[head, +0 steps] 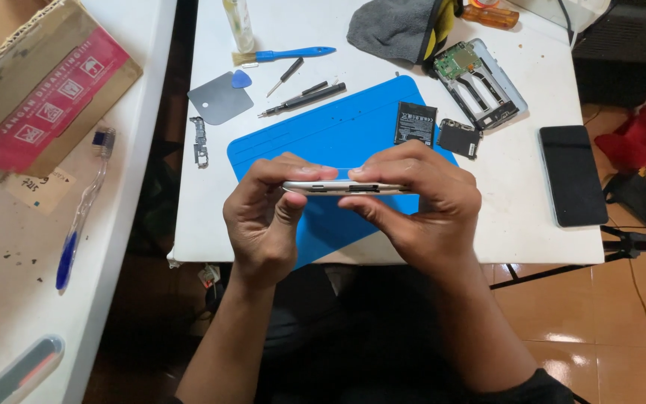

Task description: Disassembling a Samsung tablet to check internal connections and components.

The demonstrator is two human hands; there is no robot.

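Pinching a slim white phone body (345, 187) edge-on above the blue mat (315, 142): left hand (263, 217) and right hand (420, 209), fingers closed on its rims. Risk: uneven squeeze could flex or drop it onto the counter (517, 217).

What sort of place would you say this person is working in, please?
Probably a small phone-repair bench. Both hands grip a thin phone shell edge-on above a blue work mat, with screwdrivers, a loose battery and an opened phone frame on the white table.
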